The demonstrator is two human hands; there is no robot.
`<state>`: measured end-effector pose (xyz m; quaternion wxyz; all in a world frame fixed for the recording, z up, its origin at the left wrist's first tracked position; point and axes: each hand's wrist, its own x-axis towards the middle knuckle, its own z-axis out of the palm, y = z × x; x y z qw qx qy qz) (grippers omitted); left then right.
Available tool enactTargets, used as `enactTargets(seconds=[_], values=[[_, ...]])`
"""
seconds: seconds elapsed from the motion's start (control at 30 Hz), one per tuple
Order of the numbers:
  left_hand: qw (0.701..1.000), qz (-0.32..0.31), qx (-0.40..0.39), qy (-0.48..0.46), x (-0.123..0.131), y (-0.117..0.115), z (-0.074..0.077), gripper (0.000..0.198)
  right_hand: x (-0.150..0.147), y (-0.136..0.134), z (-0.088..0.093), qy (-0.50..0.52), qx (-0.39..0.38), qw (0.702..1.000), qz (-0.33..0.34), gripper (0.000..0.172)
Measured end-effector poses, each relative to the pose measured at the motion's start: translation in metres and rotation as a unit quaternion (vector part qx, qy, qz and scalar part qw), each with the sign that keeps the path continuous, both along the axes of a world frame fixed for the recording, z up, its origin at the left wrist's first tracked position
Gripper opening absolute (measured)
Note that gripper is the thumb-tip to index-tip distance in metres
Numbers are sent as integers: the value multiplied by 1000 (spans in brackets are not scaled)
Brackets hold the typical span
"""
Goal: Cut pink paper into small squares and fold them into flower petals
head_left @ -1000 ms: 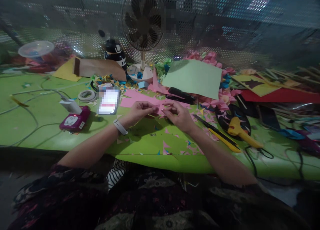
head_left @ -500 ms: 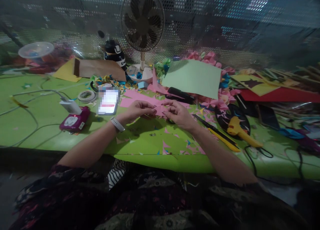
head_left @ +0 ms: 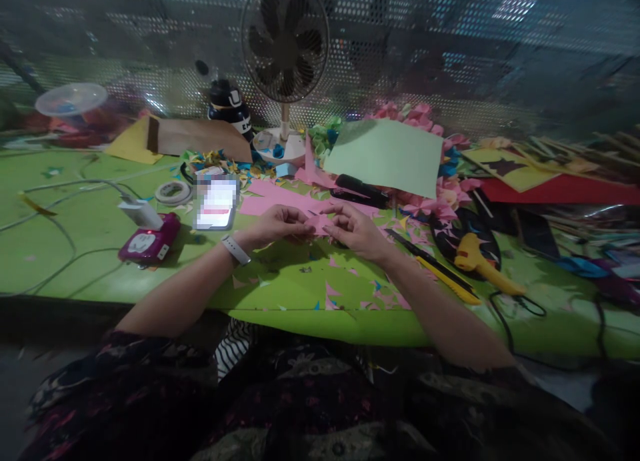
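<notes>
A small piece of pink paper (head_left: 319,225) is held between my two hands above the green table. My left hand (head_left: 281,225) pinches its left side between thumb and fingers. On the right side, my right hand (head_left: 356,230) grips the same piece with thumb and forefinger. The fingertips cover part of the paper, so its full shape is hidden. Just behind the hands lie larger pink paper strips (head_left: 270,197) and a black stapler (head_left: 361,191). Small pink scraps (head_left: 331,293) are scattered on the table in front.
Right of my hands lie a yellow utility knife (head_left: 445,279) and a yellow glue gun (head_left: 483,264). To the left are a lit phone (head_left: 217,204), a tape roll (head_left: 173,193) and a purple power adapter (head_left: 150,244) with cables. A fan (head_left: 285,47) stands behind.
The pink piece between my fingers has tilted slightly, and my fingertips have shifted a little around it. Everything else lies as before.
</notes>
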<state>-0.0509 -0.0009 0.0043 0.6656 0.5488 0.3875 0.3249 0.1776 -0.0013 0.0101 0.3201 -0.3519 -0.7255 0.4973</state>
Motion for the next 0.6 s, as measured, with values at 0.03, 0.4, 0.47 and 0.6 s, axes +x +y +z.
enactTargets(seconds=[0.03,0.4,0.47,0.6], values=[[1000,3,-2,0,0,0,0,26,0,0,0,0,2,1000,-1,34],[999,23,1,-27,2,2,-10,30,-1,0,4,-12,-10,1000,-3,27],[999,26,-1,-35,3,1,-9,31,-1,0,1,-19,-7,1000,-2,29],[998,37,-19,-41,3,2,-5,32,4,4,4,-58,27,998,-9,34]])
